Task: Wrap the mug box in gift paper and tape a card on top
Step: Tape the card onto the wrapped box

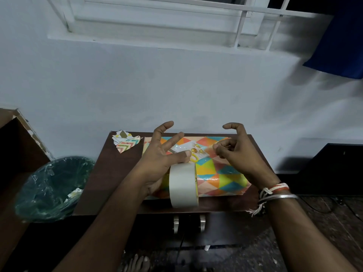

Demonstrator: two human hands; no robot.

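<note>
Rising behind, wall (pixel 176 85): pale and plain, with a white window frame (pixel 157 20) above and a blue cloth (pixel 339 46) hanging at the upper right.
Table (pixel 117 173): dark brown, standing against the wall.
Bin (pixel 49 193): green with a clear plastic liner, on the floor just left of the table; pale paper bits lie inside.
Mug box (pixel 222 173): lies lengthwise across the middle of the table, its visible faces covered in glossy gift paper (pixel 229 183) patterned with orange, teal, yellow and pink triangles.
Left hand (pixel 157 160): over the box's left half, fingers straight and splayed wide, forefinger lifted; the thumb reaches across to the card's near edge, just above the roll. Whether it presses down cannot be told.
Right hand (pixel 237 152): over the box's right half, forefinger raised and hooked, thumb and the other fingertips drawn together in a pinch.
Tape roll (pixel 183 185): cream, standing on its edge at the box's near side, touching the heel of the left hand.
Card (pixel 198 151): white with yellow ornaments, flat on top of the box between the two hands, partly under the left fingers.
Paper scraps (pixel 126 141): crumpled offcuts at the table's far left corner, apart from the box.
Bracelets (pixel 275 193): a metal bangle and threads on the right wrist.
Thin pale strip (pixel 227 146): held in the right hand's pinch, too slight to identify.
</note>
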